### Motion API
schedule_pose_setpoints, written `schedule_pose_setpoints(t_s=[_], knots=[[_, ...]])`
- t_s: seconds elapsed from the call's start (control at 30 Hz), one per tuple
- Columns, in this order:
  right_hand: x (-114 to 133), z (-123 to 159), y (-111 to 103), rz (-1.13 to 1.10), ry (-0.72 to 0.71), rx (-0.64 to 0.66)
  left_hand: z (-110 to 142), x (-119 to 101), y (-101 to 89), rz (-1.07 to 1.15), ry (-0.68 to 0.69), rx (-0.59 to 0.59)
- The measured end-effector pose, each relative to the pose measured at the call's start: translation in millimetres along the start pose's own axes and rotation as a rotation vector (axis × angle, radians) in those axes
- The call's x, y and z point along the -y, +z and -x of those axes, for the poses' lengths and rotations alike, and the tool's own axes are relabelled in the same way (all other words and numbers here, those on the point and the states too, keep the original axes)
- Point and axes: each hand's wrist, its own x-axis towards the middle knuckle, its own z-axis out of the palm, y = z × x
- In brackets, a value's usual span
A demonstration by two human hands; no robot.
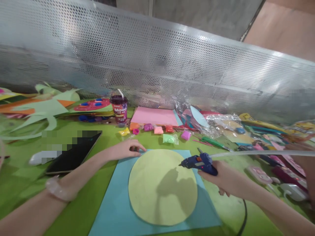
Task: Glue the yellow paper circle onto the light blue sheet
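My right hand [225, 178] is wrapped round the handle of a blue hot glue gun [198, 163]. A long translucent glue stick [248, 153] sticks out of its back, and a small red light shows on its side. The nozzle points left, above a pale yellow paper circle [150, 186], and casts a shadow on it. That circle lies on a light blue sheet of paper [112, 206]. My left hand [129, 149] rests at the sheet's top left edge, beside the circle, fingers loosely bent and apart, holding nothing I can see.
A dark tablet [76, 154] lies at left. Behind stand a drink cup with a straw [119, 108], pink paper [155, 116] and several small clay packets [169, 139]. Green scissors [214, 142] lie right of them. A black cord [244, 216] hangs near my right forearm. A perforated metal panel [147, 59] rises behind.
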Motion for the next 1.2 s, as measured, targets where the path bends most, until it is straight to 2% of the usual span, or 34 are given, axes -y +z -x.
schedule_pose_setpoints(t_s=[0.17,0.3,0.43,0.57,0.77,0.97,1.1,1.2], knots=[[10,-6,-1,-0.069,-0.033,0.022,0,1,0.2,-0.019,0.015,0.007],[13,-20,4,-0.028,-0.043,0.048,0,2,0.3,-0.026,0.023,0.002],[21,-30,9,-0.038,-0.132,0.059,1,0,0.1,-0.023,0.021,-0.001],[41,-25,12,-0.050,-0.257,0.068,2,-1,0.6,-0.020,0.023,-0.001],[68,-5,14,-0.092,-0.241,0.143,1,2,-0.3,-0.030,0.032,0.011],[64,5,19,-0.056,-0.208,0.176,0,2,-1.0,-0.051,0.055,0.013],[58,7,22,-0.041,-0.244,0.101,1,2,-0.5,-0.068,0.053,0.008],[53,8,23,-0.008,-0.219,0.058,1,2,-0.3,-0.087,0.066,0.005]])
